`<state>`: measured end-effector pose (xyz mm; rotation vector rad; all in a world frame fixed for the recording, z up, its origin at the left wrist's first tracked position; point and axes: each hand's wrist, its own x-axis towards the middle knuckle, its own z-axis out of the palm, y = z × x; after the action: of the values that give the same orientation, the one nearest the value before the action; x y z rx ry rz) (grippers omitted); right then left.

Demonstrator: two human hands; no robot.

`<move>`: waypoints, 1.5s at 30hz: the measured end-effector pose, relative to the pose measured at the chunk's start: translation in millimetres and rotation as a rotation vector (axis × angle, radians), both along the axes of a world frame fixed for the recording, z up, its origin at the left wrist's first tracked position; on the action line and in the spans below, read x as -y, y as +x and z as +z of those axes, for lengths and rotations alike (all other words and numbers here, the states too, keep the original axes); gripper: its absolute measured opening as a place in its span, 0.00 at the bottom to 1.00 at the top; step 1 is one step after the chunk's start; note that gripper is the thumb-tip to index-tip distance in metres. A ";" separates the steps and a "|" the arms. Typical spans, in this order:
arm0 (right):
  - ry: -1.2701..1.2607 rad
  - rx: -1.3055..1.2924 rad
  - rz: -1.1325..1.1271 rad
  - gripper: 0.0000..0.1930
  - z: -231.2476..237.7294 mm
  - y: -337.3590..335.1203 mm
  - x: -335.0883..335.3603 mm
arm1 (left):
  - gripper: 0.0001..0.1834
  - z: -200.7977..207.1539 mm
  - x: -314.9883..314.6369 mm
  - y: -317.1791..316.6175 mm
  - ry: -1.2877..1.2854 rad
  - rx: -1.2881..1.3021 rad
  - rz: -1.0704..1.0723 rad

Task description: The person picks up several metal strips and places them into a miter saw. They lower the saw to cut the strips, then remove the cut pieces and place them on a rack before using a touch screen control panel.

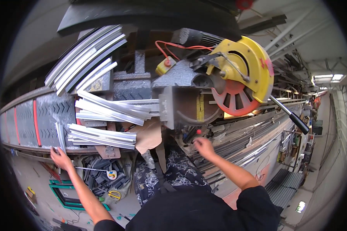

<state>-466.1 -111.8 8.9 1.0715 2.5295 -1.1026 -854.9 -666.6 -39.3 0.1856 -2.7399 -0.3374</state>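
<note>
At the left, my left hand (61, 159) is at the near edge of the bench, its fingers closed around the near end of thin silvery metal strips (60, 134). My right hand (204, 149) is right of my legs, just below a red ball knob (198, 131). Its fingers are curled in, and what they hold, if anything, is too small to make out. Ahead and to the right stands a cut-off saw with a yellow guard (260, 73), a red slotted lower guard (237, 98) and a black-gripped handle (298, 122).
Cut aluminium profiles (102, 135) lie in stacks left of the saw, with longer ones (88, 57) behind. A yellow switch box (165, 66) sits by the saw. Long metal bars (254, 134) fill the right. Dark offcuts (100, 173) and green frames (65, 194) lie below the bench.
</note>
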 end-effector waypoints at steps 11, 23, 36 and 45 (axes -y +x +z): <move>0.372 0.027 -0.424 0.14 -101.2 30.9 -294.8 | 0.08 91.9 -289.5 272.9 0.317 0.187 -0.747; 0.248 -0.036 -0.590 0.20 -127.7 -25.5 -338.9 | 0.07 120.1 -389.6 337.5 0.274 0.320 -0.812; -0.002 0.047 -0.652 0.35 -124.5 -22.9 -335.3 | 0.08 97.6 -392.0 357.6 0.337 0.483 -0.695; -0.741 -0.671 -1.017 0.19 -166.4 -30.0 -320.6 | 0.08 89.8 -374.0 334.9 0.368 0.435 -0.589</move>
<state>-496.1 208.9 -157.5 1.9663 1.4134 -2.7096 -520.0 -292.5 50.5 -0.5290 -3.0806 -1.0714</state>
